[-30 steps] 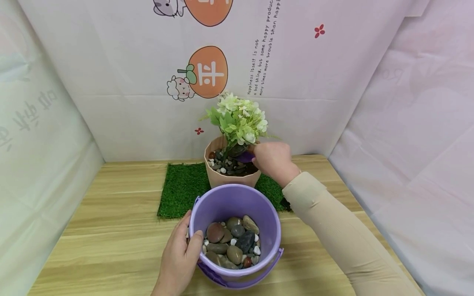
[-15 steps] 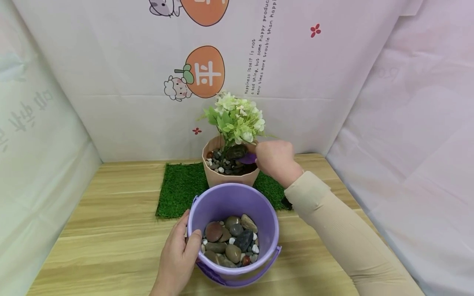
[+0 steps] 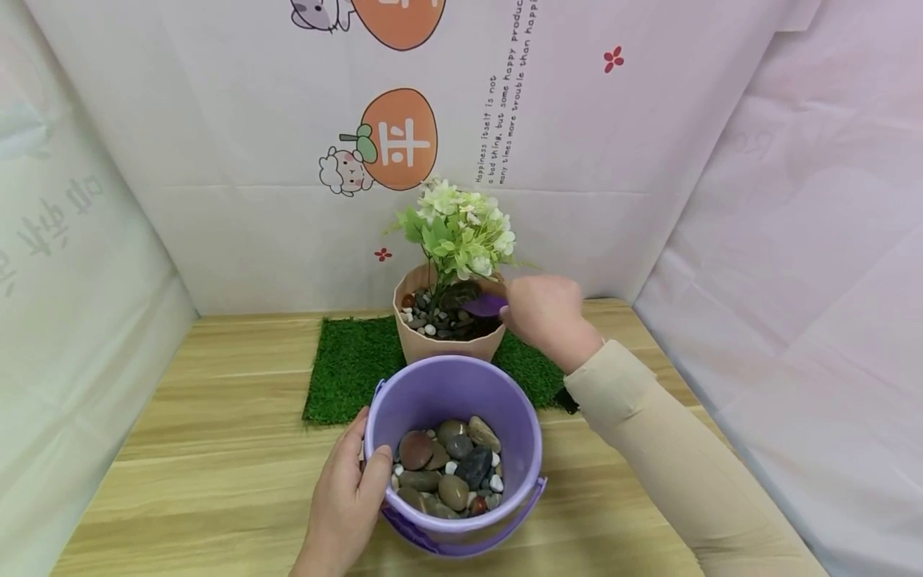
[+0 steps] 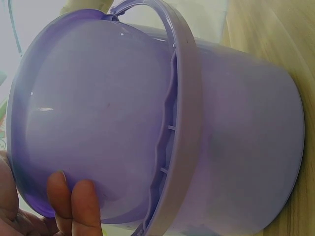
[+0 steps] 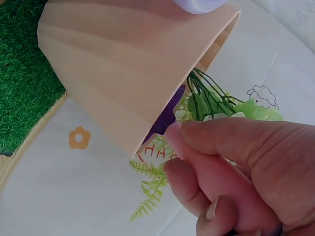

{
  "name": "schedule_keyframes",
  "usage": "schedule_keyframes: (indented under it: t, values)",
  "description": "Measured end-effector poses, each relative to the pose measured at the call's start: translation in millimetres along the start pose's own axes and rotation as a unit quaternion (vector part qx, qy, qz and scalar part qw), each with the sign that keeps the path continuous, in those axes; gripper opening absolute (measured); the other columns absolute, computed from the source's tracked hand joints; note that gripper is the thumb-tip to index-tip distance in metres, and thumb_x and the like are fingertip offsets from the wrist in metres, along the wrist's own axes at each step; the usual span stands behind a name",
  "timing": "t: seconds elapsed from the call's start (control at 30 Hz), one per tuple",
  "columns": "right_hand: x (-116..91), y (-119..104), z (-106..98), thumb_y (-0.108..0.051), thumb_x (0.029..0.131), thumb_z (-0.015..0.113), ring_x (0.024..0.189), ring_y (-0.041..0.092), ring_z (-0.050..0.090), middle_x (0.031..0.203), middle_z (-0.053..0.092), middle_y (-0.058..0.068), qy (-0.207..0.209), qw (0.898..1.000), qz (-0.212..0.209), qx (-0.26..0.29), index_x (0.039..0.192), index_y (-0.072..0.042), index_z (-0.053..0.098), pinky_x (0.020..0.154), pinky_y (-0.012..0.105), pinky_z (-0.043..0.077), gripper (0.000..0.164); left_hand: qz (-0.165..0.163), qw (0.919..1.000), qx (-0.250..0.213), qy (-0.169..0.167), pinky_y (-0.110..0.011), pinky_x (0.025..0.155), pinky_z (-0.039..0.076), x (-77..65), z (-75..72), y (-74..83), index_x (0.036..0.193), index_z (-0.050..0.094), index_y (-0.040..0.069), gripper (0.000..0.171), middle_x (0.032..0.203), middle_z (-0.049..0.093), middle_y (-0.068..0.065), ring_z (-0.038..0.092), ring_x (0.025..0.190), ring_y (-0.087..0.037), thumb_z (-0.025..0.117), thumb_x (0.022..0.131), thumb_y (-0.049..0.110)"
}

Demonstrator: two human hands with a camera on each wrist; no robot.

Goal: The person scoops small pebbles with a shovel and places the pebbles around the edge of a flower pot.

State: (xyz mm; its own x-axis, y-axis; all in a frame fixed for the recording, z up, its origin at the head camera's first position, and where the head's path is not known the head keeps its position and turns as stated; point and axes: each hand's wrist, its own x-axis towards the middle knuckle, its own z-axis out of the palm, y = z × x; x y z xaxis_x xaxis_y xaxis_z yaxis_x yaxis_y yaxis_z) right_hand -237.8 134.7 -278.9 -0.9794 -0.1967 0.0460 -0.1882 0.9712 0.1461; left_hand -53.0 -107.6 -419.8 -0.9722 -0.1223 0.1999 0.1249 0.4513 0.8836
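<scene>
A light purple bucket with several mixed stones inside is at the front of the table. My left hand grips its left rim, thumb over the edge and the other fingers on the outside wall. Behind the bucket stands a peach flower pot with a white-and-green flowering plant. My right hand holds a small shovel by its pink handle. The shovel's purple blade is inside the pot, over dark soil beside a large dark stone. Its tip is partly hidden.
Under the pot lies a green turf mat. The wooden table reaches back to a printed white cloth wall, with cloth on both sides. A small black item is partly hidden beneath the right sleeve.
My right hand has shifted slightly to the right, and more of the purple blade shows within the pot. The left hand keeps its hold on the bucket.
</scene>
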Motion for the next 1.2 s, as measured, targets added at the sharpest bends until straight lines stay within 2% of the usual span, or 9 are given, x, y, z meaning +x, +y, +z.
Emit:
schedule_keyframes:
  t: [0.3,0.47,0.57,0.67,0.93,1.2]
  values:
    - [-13,8,6,-0.044,0.101,0.063,0.058,0.029,0.060,0.064,0.061,0.007,0.010,1.000,0.007,0.017,0.064,-0.015,0.060,0.045,0.047,0.050,0.047,0.002,1.0000,0.000,-0.002,-0.057,0.123,0.035,-0.2,0.7,-1.7,0.155,0.043,-0.003,0.054,0.164,0.040,-0.019,0.038,0.151,-0.039,0.052,0.106,0.019]
    - [-24,11,9,-0.042,0.102,0.062,0.048,0.021,0.044,0.053,0.041,0.001,0.048,0.999,-0.012,0.015,0.055,-0.018,0.046,0.038,0.040,0.040,0.056,0.000,1.0000,0.002,-0.002,-0.057,0.123,0.035,-0.9,0.8,-2.2,0.156,0.043,-0.003,0.055,0.164,0.040,-0.019,0.038,0.151,-0.039,0.052,0.107,0.019]
    - [-32,13,11,-0.042,0.103,0.062,0.047,0.017,0.030,0.052,0.026,-0.002,0.082,0.996,-0.026,0.006,0.055,-0.019,0.036,0.038,0.033,0.029,0.060,-0.001,1.0000,0.000,-0.004,-0.057,0.123,0.035,-0.4,0.7,-2.1,0.156,0.043,-0.002,0.055,0.164,0.040,-0.018,0.038,0.151,-0.039,0.052,0.107,0.020]
    - [-41,15,13,-0.043,0.104,0.060,0.045,0.016,0.026,0.053,0.020,-0.003,0.118,0.992,-0.033,0.001,0.057,-0.019,0.031,0.038,0.031,0.024,0.060,-0.003,1.0000,-0.001,-0.006,-0.057,0.123,0.035,0.6,0.3,-1.4,0.157,0.042,-0.001,0.055,0.165,0.039,-0.017,0.037,0.152,-0.038,0.051,0.108,0.021]
    - [-72,23,19,-0.038,0.104,0.062,0.041,0.018,0.037,0.049,0.032,-0.003,0.233,0.969,-0.080,0.037,0.064,-0.016,0.046,0.038,0.031,0.025,0.048,-0.002,1.0000,-0.003,-0.006,-0.055,0.122,0.037,2.7,-0.1,0.0,0.156,0.043,0.000,0.055,0.165,0.039,-0.018,0.038,0.151,-0.038,0.052,0.107,0.021]
    - [-103,20,15,-0.034,0.098,0.070,0.040,0.012,0.032,0.050,0.036,-0.006,0.318,0.934,-0.152,0.059,0.071,-0.016,0.059,0.036,0.026,0.019,0.035,-0.005,1.0000,-0.003,-0.007,-0.055,0.123,0.036,2.6,0.2,-1.2,0.157,0.043,-0.001,0.055,0.165,0.039,-0.017,0.037,0.152,-0.037,0.050,0.107,0.022]
